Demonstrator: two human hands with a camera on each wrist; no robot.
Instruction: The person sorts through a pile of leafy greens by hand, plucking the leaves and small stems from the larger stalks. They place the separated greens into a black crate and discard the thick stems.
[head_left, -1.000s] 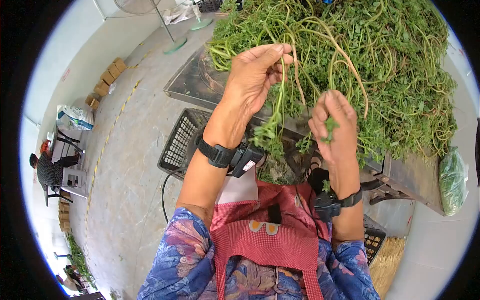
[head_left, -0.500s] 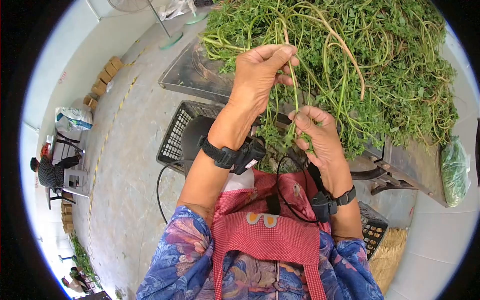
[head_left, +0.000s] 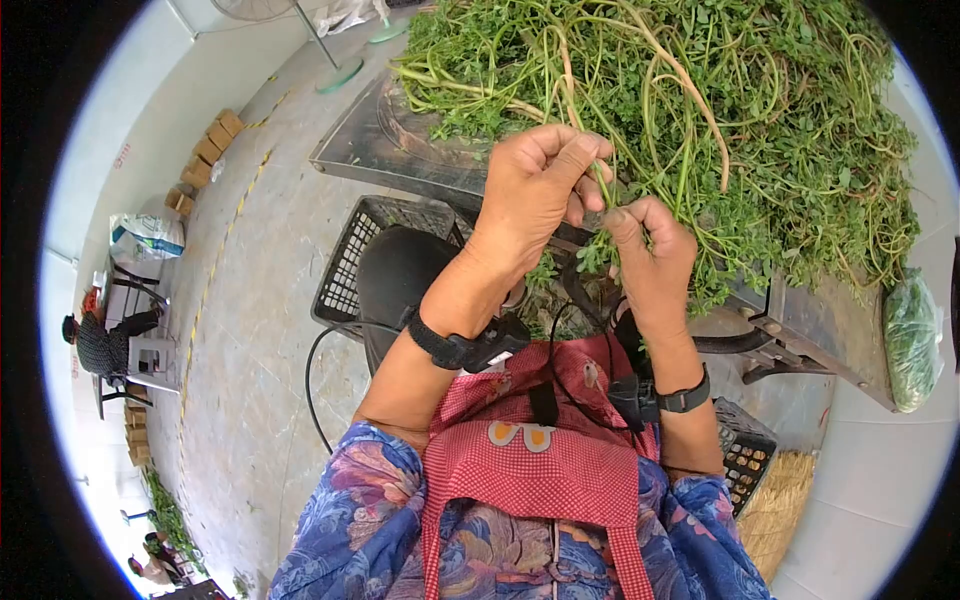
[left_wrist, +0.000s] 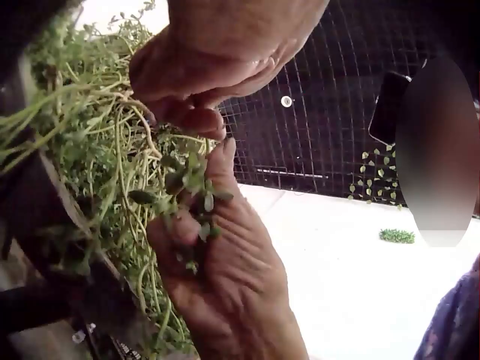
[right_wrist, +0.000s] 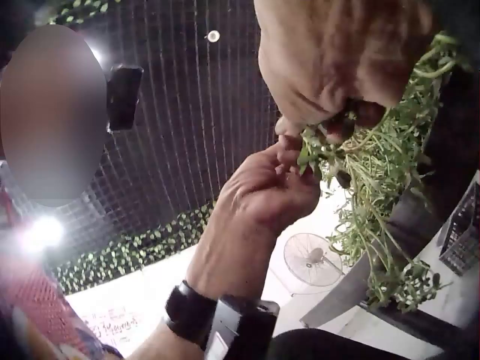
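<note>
My left hand (head_left: 535,195) pinches a long green stem (head_left: 600,178) between thumb and fingers, at the near edge of a big heap of leafy greens (head_left: 780,120). Close beside it, my right hand (head_left: 655,262) grips the leafy end of that stem, its thumb and fingertips almost meeting the left fingers. In the left wrist view, small rounded leaves (left_wrist: 184,184) stick out between the right hand's fingers. The stem's upper part, pale and root-like, runs back into the heap.
The heap lies on a dark table (head_left: 400,160). Below stand a black crate (head_left: 345,270) and another black crate (head_left: 745,455) at right. A plastic bag of greens (head_left: 912,345) hangs by the table's right edge. A seated person (head_left: 100,335) is far left.
My right hand, with a small sprig in its palm one second ago, has come in to the stem. My left hand has slid down it toward me, bringing the hands together.
</note>
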